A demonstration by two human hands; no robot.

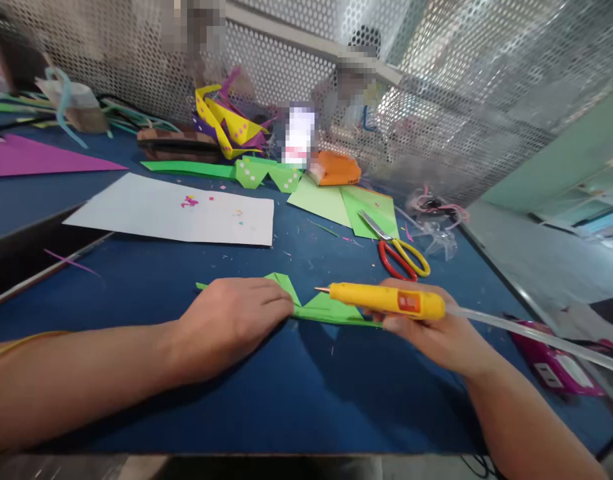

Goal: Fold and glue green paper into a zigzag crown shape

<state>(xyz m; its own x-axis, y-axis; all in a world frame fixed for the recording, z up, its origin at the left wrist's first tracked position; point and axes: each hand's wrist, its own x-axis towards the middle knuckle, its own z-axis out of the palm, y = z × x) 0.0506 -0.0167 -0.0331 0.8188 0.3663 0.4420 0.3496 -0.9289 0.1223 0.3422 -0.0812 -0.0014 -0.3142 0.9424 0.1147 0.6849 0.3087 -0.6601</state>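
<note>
My left hand (231, 320) lies palm down on a green folded paper strip (326, 308) on the blue table (296, 393), fingers closed together and pressing its left part. My right hand (431, 333) grips a yellow glue gun (386, 300) with a clear glue stick trailing to the right. The gun's metal tip points left, just above the green paper's zigzag folds, near my left fingertips.
Red and yellow scissors (399, 253) lie behind the glue gun on green sheets (346, 203). A white sheet (176, 213), a purple sheet (36, 157), folded yellow and green paper pieces (231, 127) and an orange object (334, 168) sit farther back. Perforated metal screen (436, 100) bounds the table.
</note>
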